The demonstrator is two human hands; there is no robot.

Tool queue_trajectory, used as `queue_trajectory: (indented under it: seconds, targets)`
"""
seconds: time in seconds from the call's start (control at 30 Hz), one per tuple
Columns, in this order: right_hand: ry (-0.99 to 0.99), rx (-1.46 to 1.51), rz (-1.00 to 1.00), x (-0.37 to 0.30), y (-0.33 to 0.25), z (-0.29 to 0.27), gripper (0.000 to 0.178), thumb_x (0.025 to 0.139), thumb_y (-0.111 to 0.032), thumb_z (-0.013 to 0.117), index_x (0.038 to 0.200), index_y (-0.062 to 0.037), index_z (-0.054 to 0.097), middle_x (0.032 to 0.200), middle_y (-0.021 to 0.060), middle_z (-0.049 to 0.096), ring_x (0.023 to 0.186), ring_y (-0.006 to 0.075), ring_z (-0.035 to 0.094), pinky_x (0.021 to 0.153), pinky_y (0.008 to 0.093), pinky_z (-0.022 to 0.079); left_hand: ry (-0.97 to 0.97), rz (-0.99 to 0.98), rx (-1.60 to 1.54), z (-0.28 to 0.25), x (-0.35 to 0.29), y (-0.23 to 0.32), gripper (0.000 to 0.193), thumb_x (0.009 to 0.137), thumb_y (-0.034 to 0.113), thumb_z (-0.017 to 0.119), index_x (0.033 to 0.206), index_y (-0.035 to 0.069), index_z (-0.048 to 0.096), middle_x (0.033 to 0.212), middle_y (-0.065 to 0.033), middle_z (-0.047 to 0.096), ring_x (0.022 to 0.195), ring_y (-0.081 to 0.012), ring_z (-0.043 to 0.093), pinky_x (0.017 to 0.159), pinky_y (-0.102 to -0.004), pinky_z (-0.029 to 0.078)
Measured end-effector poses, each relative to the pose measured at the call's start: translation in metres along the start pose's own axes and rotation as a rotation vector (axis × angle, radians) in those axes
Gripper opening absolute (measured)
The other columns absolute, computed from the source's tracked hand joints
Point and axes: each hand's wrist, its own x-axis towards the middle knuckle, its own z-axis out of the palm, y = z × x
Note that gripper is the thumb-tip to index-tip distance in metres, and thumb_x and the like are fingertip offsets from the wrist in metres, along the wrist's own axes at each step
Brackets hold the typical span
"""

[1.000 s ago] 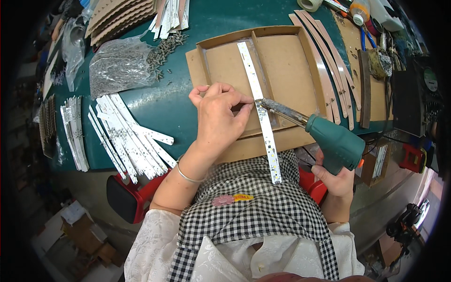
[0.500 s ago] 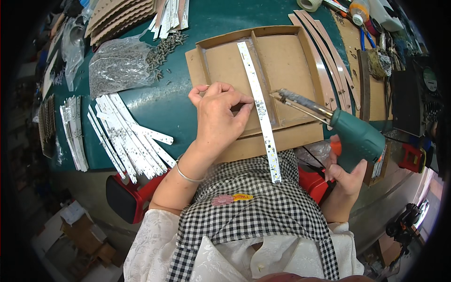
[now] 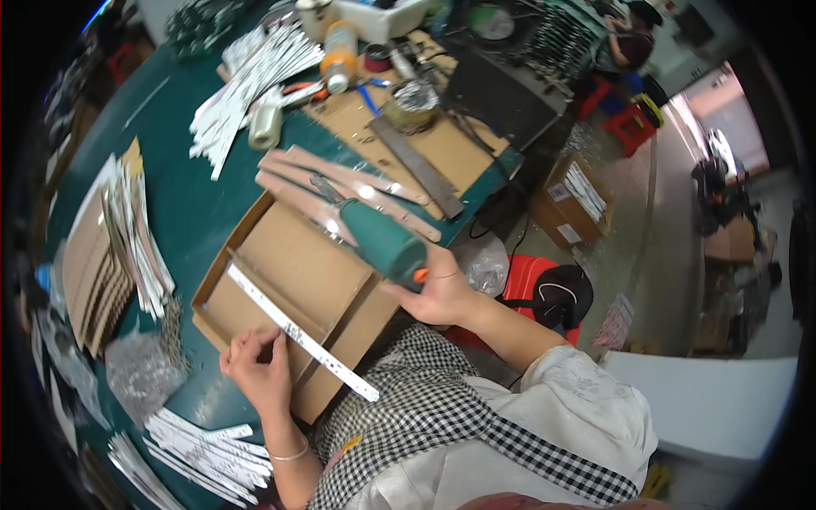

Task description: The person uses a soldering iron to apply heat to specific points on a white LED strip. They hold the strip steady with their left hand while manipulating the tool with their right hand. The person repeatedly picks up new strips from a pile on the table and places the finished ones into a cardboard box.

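My right hand [image 3: 446, 293] is wrapped round the handle of a green soldering gun [image 3: 382, 242], whose tip reaches over pinkish flat strips [image 3: 399, 212] beyond the cardboard tray [image 3: 297, 246]. A long white LED circuit board [image 3: 340, 367] lies slantwise across this shallow tray, its near end jutting past the edge toward my checked apron. At the board's left edge, near a cluster of small components, my left hand [image 3: 259, 370] has thumb and forefinger pinched together. Whatever sits between those fingertips is too small to make out.
White board strips [image 3: 212, 455] lie piled at the near left, beside a clear bag [image 3: 140, 374] and loose screws. A tape roll [image 3: 265, 127], orange bottle [image 3: 338, 59] and foil-topped pot [image 3: 412, 106] stand farther back. A red stool [image 3: 527, 293] is at right; another person [image 3: 627, 47] is far off.
The view has swung to the right, so the bench appears turned. The soldering gun has moved away from the board, out over the pinkish strips. My left hand still pinches at the board's edge.
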Motion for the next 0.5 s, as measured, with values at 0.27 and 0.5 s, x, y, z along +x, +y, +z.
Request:
queue_trajectory:
  seconds: [0.27,0.5]
  targets:
    - [0.016,-0.252,-0.119,0.006,0.0,-0.003,0.074,0.063,-0.006,0.082,0.131,0.0032,0.053,0.116,0.0247,0.064,0.106,0.0412,0.066,0.09,0.0416,0.054,-0.01,0.086,-0.009,-0.001,0.003,0.008,0.007,0.076,0.012,0.079,0.08,0.008,0.074,0.077,-0.0032,0.067,0.079,-0.0191,0.063,0.091,-0.0359,0.036]
    - [0.097,-0.282,-0.191,0.011,-0.001,-0.001,0.074,0.068,0.002,0.071,0.138,-0.0049,0.049,0.109,0.0188,0.064,0.092,0.0406,0.067,0.077,0.045,0.056,-0.046,-0.019,-0.117,0.001,0.002,-0.001,0.009,0.076,0.015,0.079,0.081,0.009,0.075,0.079,-0.0003,0.067,0.083,-0.0162,0.062,0.099,-0.0379,0.029]
